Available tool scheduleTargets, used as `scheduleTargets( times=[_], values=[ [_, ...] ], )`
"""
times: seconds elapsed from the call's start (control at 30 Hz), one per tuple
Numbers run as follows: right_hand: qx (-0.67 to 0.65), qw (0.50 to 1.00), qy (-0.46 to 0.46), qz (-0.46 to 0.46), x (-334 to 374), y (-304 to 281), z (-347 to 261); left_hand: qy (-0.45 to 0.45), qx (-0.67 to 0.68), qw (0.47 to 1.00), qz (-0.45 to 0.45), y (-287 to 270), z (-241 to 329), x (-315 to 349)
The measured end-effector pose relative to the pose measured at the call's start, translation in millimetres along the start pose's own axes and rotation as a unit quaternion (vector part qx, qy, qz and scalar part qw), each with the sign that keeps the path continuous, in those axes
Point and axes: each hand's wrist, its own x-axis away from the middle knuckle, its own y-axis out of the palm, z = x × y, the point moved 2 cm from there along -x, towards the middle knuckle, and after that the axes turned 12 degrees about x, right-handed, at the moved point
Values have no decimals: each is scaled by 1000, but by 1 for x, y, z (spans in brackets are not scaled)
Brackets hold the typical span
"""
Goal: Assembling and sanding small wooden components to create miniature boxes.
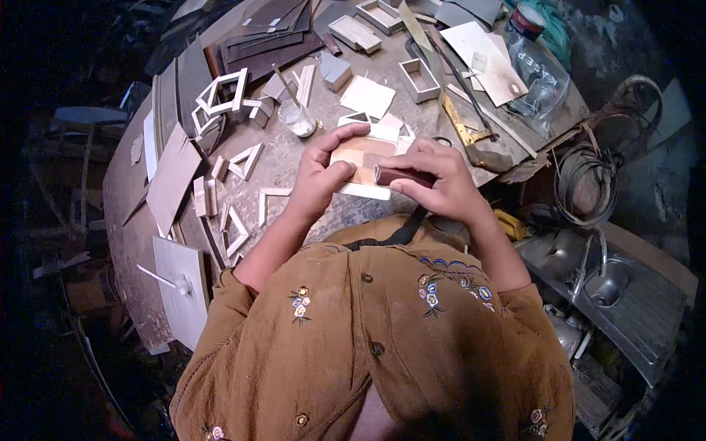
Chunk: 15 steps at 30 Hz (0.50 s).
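Note:
A small, flat wooden piece [357, 156] with light and darker square patches and a pale border is in my left hand [318, 176], the thumb on its face and the fingers along its far edge. My right hand [445, 180] grips a folded dark reddish-brown piece that looks like sandpaper [404, 176]. It rests on or just over the right part of the wooden piece; contact is hard to tell. Beyond my hands lies a pale square sheet [368, 96]. A white pot [297, 119] with a stick in it stands to the left.
Small wooden frames [246, 160] lie around the table's left side. Dark sheets [272, 40] are stacked at the far left. Small open wooden boxes [419, 79] sit farther back. A yellow-handled saw [460, 121] lies to the right, above a metal sink [610, 283] beside the table.

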Motion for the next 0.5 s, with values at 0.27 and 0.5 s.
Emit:
scheduleTargets(
  times=[0.27,0.5],
  values=[
    [65,995,33,66,-5,7,-8,32,-69,995,-58,7,-2,-1],
    [119,990,46,53,-12,8,-9,55,-140,984,-97,17,1,-2]
  ],
)
